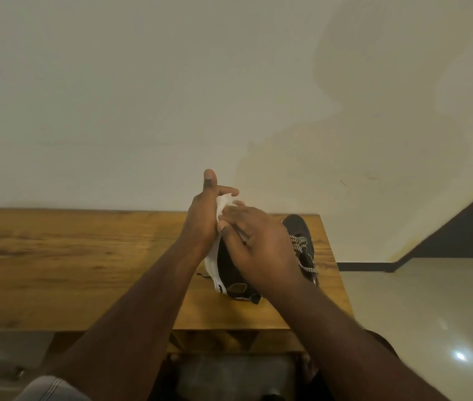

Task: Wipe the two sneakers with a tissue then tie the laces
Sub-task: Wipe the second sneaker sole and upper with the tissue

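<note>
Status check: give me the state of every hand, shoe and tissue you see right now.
Left hand: holds the near sneaker, thumb straight up.
Right hand: presses the tissue on the near sneaker.
Tissue: crumpled between both hands.
Near sneaker: tipped on its side, white sole facing left.
Far sneaker: upright on the table, laces untied.

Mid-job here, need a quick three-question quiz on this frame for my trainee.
1. True or false: both sneakers lie flat on the table.
2. What does the left hand hold the tissue against? A) the wall B) the raised sneaker C) the table
3. Name the pattern of the laces on the second sneaker.

Key
1. False: one sneaker is held up, white sole towards the left hand; the other rests on the table behind the right hand.
2. B
3. Black-and-white speckled, hanging loose, untied.
</note>
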